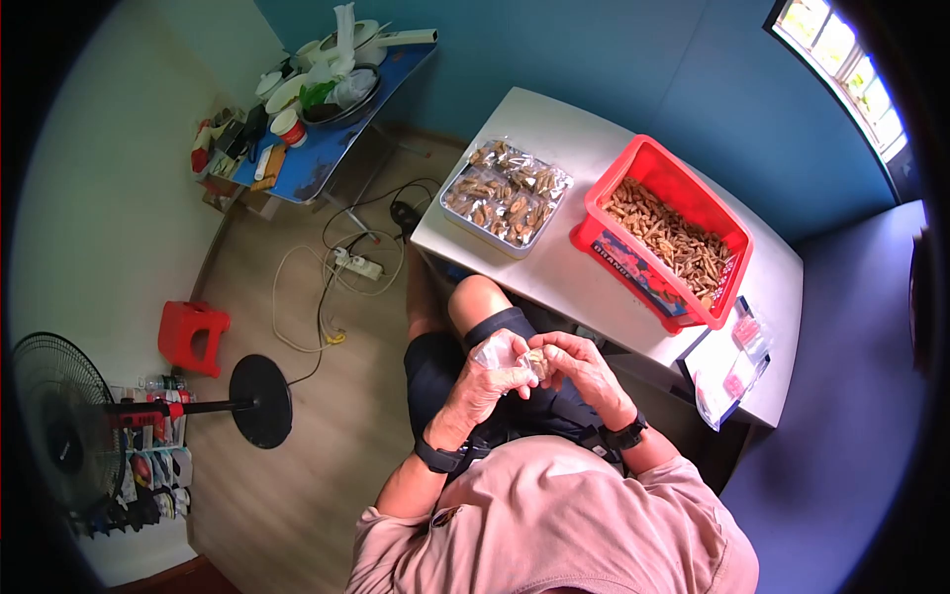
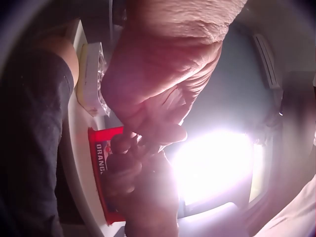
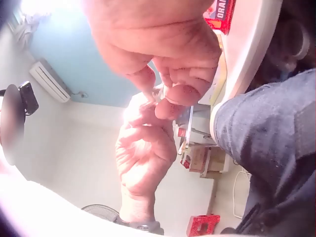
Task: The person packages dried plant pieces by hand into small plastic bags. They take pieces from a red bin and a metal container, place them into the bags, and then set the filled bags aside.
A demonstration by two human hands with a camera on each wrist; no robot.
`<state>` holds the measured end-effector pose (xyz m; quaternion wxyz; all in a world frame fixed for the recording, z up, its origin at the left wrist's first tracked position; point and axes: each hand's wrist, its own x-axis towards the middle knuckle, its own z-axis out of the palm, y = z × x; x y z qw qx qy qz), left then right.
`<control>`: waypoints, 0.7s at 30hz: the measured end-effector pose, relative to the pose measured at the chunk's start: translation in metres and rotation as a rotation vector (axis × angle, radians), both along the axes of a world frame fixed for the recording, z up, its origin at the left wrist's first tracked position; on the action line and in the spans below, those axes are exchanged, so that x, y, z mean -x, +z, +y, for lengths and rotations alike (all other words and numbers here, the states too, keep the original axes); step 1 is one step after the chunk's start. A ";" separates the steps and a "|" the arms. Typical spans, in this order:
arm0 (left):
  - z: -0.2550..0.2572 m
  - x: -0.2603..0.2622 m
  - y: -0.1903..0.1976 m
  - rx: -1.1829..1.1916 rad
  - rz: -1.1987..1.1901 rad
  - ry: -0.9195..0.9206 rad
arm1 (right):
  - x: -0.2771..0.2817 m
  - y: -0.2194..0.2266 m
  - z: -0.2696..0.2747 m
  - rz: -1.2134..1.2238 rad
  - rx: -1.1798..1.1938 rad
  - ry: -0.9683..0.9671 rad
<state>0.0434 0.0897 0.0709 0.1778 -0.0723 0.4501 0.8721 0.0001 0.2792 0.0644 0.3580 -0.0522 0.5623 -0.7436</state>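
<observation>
Above the lap, the left hand [image 1: 483,384] grips a small clear plastic bag [image 1: 535,362] with something pale brown in it. The right hand [image 1: 586,374] meets it from the other side, its thumb and fingertips pinching the bag's edge. In the right wrist view the fingertips of the right hand [image 3: 168,74] come together with those of the left hand [image 3: 143,153]. Strong glare and the fingers hide most of the bag in both wrist views.
On the white table [image 1: 554,277], a metal tray [image 1: 495,238] holds several filled clear packets. Beside it stands a red basket [image 1: 643,153] of brown finger-shaped pieces. Plastic packets [image 1: 734,384] lie at the table's right end. A fan [image 1: 262,401] and a red stool [image 1: 190,337] stand left.
</observation>
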 end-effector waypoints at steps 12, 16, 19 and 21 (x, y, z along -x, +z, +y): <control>0.041 0.065 -0.004 -0.246 0.010 -0.135 | 0.026 0.031 0.041 0.054 0.122 -0.307; 0.066 0.105 0.014 -0.232 0.091 -0.192 | 0.048 0.054 0.066 0.263 -0.112 -0.461; 0.087 0.140 0.026 -0.261 0.187 -0.233 | 0.072 0.080 0.086 0.387 -0.210 -0.539; 0.102 0.165 0.026 -0.287 0.181 -0.223 | 0.093 0.091 0.097 0.485 -0.198 -0.603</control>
